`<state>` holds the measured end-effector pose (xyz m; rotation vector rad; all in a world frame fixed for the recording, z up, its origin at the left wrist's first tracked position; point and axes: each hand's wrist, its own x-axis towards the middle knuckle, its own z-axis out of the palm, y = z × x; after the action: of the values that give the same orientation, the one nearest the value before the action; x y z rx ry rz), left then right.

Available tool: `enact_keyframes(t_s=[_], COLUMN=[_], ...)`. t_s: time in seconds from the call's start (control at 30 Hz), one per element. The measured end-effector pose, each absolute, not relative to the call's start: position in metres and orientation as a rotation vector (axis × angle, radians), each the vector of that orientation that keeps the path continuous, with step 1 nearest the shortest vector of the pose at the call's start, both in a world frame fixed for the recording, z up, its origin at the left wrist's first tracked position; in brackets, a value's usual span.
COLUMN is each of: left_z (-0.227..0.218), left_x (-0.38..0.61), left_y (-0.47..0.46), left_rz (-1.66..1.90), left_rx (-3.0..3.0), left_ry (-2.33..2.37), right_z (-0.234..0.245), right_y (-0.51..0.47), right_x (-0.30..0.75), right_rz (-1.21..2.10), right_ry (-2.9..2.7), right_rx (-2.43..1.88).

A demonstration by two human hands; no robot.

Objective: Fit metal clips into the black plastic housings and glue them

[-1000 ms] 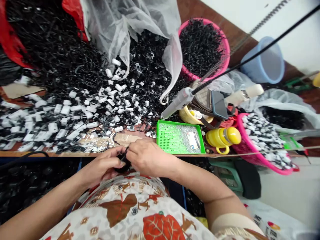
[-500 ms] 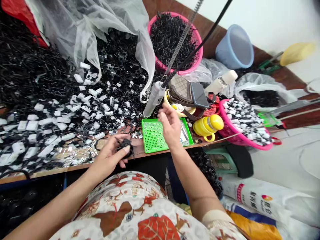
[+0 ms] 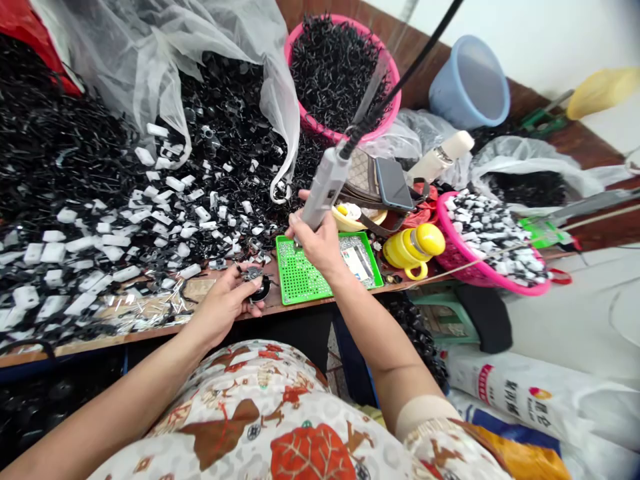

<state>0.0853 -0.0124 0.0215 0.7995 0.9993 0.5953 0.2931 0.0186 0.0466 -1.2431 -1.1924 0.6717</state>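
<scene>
My left hand (image 3: 224, 305) pinches a small black round part (image 3: 256, 284) at the table's front edge. My right hand (image 3: 317, 241) is wrapped round a grey electric screwdriver (image 3: 324, 187) that hangs on a black cable (image 3: 406, 69). Its tip points down at the left end of a green screw tray (image 3: 306, 281). The screwdriver stands tilted, its top leaning right.
Heaps of black and white plastic parts (image 3: 125, 200) cover the table (image 3: 150, 330) to the left. Behind the tray are a pink basket of black parts (image 3: 340, 67), a phone (image 3: 394, 183), a yellow cup (image 3: 414, 248), a second pink basket (image 3: 487, 248) and a blue bucket (image 3: 470, 83).
My right hand left the black part, reached up and took hold of the hanging screwdriver, then brought it down over the green tray. My left hand kept the part and moved slightly forward.
</scene>
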Motion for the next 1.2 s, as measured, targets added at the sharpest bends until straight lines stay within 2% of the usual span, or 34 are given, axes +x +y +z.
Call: enact_keyframes(t_s=[0.1,0.23,0.47,0.63,0.93,1.2], left_z=[0.020,0.016,0.014,0.014,0.011,0.016], left_x=[0.096,0.104,0.103,0.102,0.098,0.099], left_y=[-0.019,-0.021,-0.018,-0.016,-0.013,-0.018], left_rz=[0.603,0.625,0.611,0.622,0.603,0.649], left_rx=[0.792,0.776,0.772,0.752,0.663,0.706], left_ry=[1.013,1.059,1.070,1.049,0.965,0.979], right_z=[0.031,0.022,0.025,0.045,0.062,0.057], right_y=[0.014,0.015,0.019,0.003,-0.024,-0.022], right_x=[0.291,0.288,0.288,0.279,0.236,0.226], right_rz=[0.814,0.706,0.684,0.630,0.912,0.955], right_ry=[-0.961,-0.874,-0.845,-0.812,-0.785,-0.803], right_rx=[-1.318,-1.292,-1.256,-1.086,-0.939,-0.972])
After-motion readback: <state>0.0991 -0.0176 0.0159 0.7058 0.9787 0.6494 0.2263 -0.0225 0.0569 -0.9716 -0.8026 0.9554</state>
